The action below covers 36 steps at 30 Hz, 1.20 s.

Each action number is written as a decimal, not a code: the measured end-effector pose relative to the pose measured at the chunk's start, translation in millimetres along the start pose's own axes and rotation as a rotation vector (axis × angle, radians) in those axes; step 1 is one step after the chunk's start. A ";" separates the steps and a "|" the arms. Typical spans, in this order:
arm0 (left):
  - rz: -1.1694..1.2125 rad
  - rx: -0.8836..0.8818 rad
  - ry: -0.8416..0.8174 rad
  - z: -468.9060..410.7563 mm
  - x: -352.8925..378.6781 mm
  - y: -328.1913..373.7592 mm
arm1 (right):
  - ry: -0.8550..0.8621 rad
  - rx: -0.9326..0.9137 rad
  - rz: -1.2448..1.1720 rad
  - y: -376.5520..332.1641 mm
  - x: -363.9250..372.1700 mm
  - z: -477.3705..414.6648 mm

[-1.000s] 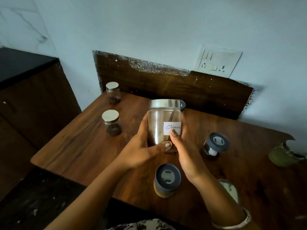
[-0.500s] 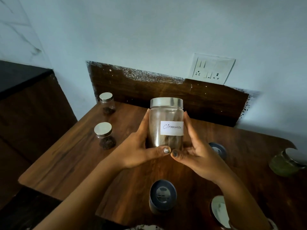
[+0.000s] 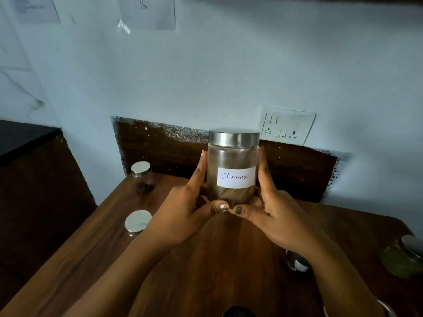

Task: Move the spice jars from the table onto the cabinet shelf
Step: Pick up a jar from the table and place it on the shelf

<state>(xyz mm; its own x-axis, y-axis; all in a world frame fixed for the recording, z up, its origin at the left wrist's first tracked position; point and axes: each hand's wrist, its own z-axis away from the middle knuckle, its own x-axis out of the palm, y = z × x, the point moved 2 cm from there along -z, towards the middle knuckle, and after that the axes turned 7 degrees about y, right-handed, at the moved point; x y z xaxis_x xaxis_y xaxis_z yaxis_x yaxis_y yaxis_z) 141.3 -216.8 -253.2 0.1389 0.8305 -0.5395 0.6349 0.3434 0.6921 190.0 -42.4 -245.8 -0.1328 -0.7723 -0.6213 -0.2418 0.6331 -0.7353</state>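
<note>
Both hands, left (image 3: 180, 216) and right (image 3: 278, 216), clamp the cinnamon jar (image 3: 233, 165) from opposite sides, upright above the surface (image 3: 217, 259), thumbs under its base, likely steadying it for the shelf.

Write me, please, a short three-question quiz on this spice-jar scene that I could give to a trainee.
1. Multiple choice: the lid of the Cinnamon jar is A) blue plastic, B) silver metal, C) cork.
2. True or false: only the left grip holds that jar.
3. How many small silver-lidded jars stand on the table to the left of the arms?

Key
1. B.
2. False: the right grip holds it too.
3. Two: the far small jar and the near small jar.
</note>
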 end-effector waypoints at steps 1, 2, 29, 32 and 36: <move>-0.015 0.009 0.021 -13.0 -8.3 1.5 | 0.032 -0.025 0.058 -8.3 -4.5 -12.6; -0.036 0.014 0.040 -25.1 -16.2 2.5 | 0.065 -0.050 0.102 -15.9 -8.6 -24.1; -0.108 0.283 0.624 -352.2 -198.5 33.5 | 0.791 -0.274 0.301 -174.9 -118.6 -347.6; -0.096 0.261 0.653 -362.0 -200.7 16.9 | 0.842 -0.125 0.520 -174.4 -105.5 -365.6; -0.149 0.289 0.756 -372.7 -199.3 4.7 | 0.944 -0.056 0.777 -175.6 -92.7 -379.2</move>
<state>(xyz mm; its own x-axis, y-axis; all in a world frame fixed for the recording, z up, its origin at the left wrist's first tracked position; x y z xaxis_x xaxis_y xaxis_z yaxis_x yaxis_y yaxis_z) -166.7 -217.2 36.3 -0.4462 0.8917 -0.0759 0.7912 0.4326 0.4323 -119.8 -101.8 43.6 -0.8995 0.0609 -0.4326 0.1750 0.9575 -0.2291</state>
